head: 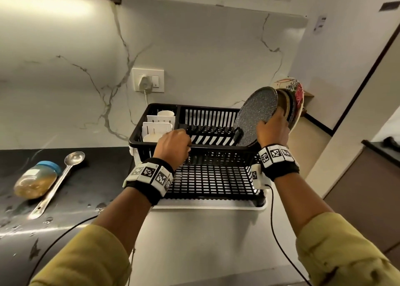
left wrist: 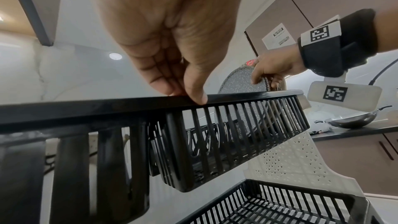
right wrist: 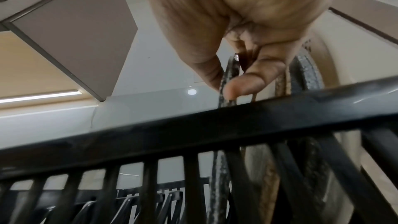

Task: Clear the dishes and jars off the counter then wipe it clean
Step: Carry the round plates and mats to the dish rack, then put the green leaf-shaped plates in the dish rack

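Black rack rim (head: 216,148) in L hand (head: 173,143); R hand (head: 272,132) pinches grey plate (head: 255,112).

Glossy black plastic rack (head: 216,149); speckled matt plate (head: 255,112) between my right fingers (right wrist: 243,83); shiny metal ladle (head: 54,188); polished dark stone surface (head: 91,186).

Head: from above, looking forward and down on my worktop (head: 71,210) and dish rack (head: 216,148).
Left wrist: low, close, looking up past my left hand (left wrist: 172,31).
Right wrist: likewise, nearer.
Shared: rack rim (right wrist: 215,122).

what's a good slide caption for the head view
Right hand holds a speckled grey plate in the black dish rack; left hand grips its rim.
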`<state>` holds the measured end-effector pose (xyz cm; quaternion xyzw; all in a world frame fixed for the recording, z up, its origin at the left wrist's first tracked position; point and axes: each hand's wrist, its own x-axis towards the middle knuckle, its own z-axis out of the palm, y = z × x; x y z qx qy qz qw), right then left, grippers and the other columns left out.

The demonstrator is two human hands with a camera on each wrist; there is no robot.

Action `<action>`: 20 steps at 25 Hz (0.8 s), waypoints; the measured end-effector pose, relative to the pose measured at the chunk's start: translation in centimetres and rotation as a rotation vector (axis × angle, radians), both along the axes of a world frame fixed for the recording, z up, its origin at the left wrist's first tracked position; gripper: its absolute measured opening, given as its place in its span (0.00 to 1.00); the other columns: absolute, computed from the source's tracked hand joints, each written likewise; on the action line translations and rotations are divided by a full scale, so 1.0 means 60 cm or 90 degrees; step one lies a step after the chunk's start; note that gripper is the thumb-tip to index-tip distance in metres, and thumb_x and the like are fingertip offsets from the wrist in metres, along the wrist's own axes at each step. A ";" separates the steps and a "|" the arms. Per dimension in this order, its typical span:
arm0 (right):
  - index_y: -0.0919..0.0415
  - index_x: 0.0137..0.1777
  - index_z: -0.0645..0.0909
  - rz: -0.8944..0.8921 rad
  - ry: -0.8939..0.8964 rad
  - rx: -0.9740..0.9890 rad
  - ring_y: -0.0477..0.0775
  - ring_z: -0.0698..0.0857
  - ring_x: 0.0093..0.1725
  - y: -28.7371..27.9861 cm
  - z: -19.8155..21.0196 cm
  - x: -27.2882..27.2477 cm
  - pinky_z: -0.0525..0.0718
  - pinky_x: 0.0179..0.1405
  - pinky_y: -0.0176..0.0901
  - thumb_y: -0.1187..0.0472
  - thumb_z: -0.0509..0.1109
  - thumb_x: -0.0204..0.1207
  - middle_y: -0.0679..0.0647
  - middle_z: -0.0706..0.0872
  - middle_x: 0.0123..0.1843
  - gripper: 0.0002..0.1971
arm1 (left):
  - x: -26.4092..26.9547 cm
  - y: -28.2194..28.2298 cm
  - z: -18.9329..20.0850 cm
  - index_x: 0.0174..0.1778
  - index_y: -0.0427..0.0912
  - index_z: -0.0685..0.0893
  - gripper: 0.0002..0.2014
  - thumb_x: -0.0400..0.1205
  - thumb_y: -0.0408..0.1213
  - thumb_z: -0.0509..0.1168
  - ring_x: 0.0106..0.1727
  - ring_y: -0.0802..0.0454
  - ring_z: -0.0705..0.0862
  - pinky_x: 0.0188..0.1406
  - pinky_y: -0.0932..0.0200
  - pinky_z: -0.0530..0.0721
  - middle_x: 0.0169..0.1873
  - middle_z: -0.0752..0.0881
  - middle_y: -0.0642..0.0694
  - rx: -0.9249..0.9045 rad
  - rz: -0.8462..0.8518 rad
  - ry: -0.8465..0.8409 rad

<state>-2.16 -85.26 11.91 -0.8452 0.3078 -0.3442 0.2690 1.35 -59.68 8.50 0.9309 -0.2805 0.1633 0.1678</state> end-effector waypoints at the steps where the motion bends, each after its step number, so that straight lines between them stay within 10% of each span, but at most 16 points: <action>1: 0.62 0.77 0.64 -0.015 -0.010 -0.006 0.72 0.81 0.63 0.005 -0.005 -0.004 0.81 0.58 0.60 0.61 0.66 0.77 0.66 0.77 0.70 0.29 | 0.000 0.001 -0.002 0.50 0.42 0.90 0.07 0.81 0.36 0.67 0.46 0.51 0.84 0.45 0.63 0.75 0.47 0.85 0.47 -0.006 0.000 -0.001; 6: 0.58 0.71 0.73 -0.040 -0.101 0.000 0.64 0.79 0.66 0.060 -0.044 -0.030 0.81 0.57 0.55 0.55 0.68 0.77 0.60 0.74 0.71 0.23 | -0.020 0.019 -0.017 0.47 0.40 0.90 0.08 0.82 0.34 0.65 0.42 0.50 0.82 0.42 0.61 0.78 0.46 0.85 0.45 -0.087 -0.001 0.002; 10: 0.57 0.47 0.84 0.130 -0.108 0.002 0.53 0.83 0.44 0.179 -0.090 -0.038 0.73 0.42 0.39 0.55 0.67 0.78 0.53 0.86 0.47 0.07 | -0.050 0.089 -0.069 0.42 0.38 0.88 0.08 0.82 0.35 0.64 0.40 0.47 0.83 0.39 0.52 0.84 0.42 0.84 0.45 -0.145 0.035 0.025; 20: 0.60 0.26 0.73 0.501 0.069 0.067 0.58 0.78 0.28 0.607 -0.195 -0.034 0.74 0.29 0.45 0.58 0.68 0.71 0.52 0.78 0.24 0.14 | -0.125 0.420 -0.152 0.38 0.42 0.80 0.09 0.80 0.44 0.66 0.37 0.45 0.82 0.34 0.56 0.75 0.35 0.84 0.45 -0.243 0.335 0.097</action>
